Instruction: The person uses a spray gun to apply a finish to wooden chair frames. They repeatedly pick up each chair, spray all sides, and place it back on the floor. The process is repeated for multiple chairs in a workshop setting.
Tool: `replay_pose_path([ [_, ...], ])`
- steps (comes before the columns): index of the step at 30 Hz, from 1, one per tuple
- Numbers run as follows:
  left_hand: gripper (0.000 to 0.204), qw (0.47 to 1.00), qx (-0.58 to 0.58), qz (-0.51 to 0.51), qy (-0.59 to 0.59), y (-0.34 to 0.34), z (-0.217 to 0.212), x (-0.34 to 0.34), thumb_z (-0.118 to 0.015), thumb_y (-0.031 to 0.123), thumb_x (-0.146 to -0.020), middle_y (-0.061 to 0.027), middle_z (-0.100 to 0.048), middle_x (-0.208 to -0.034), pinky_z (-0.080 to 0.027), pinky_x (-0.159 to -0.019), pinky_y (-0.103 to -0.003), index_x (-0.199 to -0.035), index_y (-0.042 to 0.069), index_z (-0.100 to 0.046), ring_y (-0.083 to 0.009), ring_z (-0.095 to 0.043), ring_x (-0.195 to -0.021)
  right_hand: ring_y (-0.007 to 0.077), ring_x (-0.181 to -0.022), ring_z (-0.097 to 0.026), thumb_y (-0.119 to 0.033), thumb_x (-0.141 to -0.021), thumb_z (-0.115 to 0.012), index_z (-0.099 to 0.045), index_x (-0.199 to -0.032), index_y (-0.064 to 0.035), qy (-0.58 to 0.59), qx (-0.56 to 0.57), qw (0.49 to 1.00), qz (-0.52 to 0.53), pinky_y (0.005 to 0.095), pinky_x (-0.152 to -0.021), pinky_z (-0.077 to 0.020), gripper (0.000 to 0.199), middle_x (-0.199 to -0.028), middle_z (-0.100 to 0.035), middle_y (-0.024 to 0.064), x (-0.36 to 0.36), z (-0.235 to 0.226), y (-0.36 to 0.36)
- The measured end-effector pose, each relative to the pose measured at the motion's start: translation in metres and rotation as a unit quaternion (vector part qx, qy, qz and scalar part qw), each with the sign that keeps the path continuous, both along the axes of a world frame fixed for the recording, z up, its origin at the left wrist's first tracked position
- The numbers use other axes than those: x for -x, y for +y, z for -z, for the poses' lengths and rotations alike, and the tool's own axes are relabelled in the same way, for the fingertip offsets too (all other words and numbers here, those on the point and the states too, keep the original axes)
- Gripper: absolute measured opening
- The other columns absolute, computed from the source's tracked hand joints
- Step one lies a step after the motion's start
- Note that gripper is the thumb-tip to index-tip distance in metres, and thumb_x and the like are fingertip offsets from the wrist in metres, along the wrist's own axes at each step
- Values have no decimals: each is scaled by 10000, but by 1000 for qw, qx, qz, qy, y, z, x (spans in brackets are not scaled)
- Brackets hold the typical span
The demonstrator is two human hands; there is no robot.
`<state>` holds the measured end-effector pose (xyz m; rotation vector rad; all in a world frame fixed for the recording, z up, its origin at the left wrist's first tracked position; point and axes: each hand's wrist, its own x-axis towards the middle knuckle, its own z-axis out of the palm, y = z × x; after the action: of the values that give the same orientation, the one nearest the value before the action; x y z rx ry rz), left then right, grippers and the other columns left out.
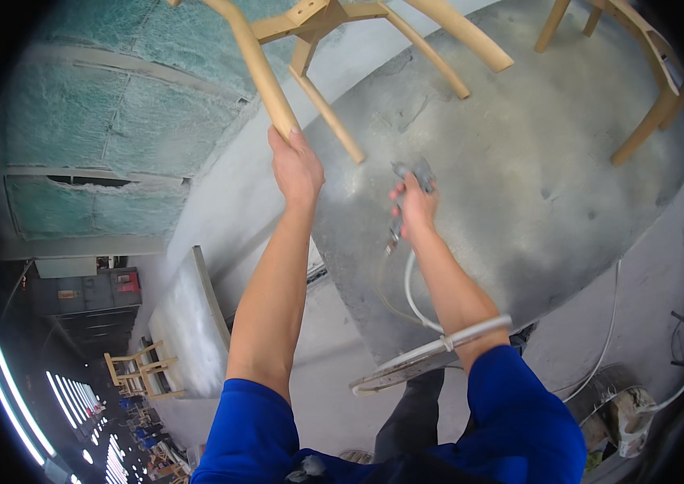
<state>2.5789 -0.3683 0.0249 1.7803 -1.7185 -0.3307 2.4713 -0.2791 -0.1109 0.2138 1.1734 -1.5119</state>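
My left hand (297, 168) grips the lower end of a curved leg on a pale wooden chair frame (257, 68) at the top of the view. The frame's other legs point down over a grey, stained work surface (503, 194). In my right hand (417, 211) is a grey metal spray gun (418, 172), its nozzle end toward the chair frame. Hoses run from the gun's handle down beside my right forearm. A pale hose (479, 329) crosses over that forearm. The gun stands a short way right of the nearest thin leg, apart from it.
Another wooden chair frame (648, 121) stands at the far right of the surface. Greenish filter panels (156, 121) line the left wall. A coated metal container (628, 411) and loose hoses are at the lower right. A wooden chair (144, 371) stands farther off at the left.
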Motion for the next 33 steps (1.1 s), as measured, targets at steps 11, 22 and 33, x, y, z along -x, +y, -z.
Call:
replay_pose_path([
  [11, 503, 999, 0, 16, 45, 26, 8, 19, -432, 245, -1087, -311, -593, -1339, -453, -1000, -521, -1508, -23, -376, -482, -575, -1219, 95, -784, -633, -71, -994, -614, -440, -1528, -3, 509, 351, 776, 124, 258, -661, -537, 566, -976, -673, 71, 139, -208, 96],
  [22, 581, 997, 8, -35, 74, 67, 33, 41, -454, 266, -1086, -272, -551, -1454, -463, -1058, -480, -1583, -1, -316, -438, -563, -1296, 170, -832, -702, -155, -963, -666, -579, -1459, -108, 569, 270, 769, 104, 320, -774, -561, 505, -973, -744, 94, 259, -378, -142],
  [33, 594, 998, -13, -39, 39, 37, 22, 45, -453, 311, -1088, -258, -593, -1393, -489, -1005, -501, -1581, 6, -323, -432, -606, -1217, 205, -827, -725, -186, -942, -683, -603, -1441, -146, 637, 379, 670, 39, 339, -816, -563, 507, -966, -763, 104, 202, -362, -150],
])
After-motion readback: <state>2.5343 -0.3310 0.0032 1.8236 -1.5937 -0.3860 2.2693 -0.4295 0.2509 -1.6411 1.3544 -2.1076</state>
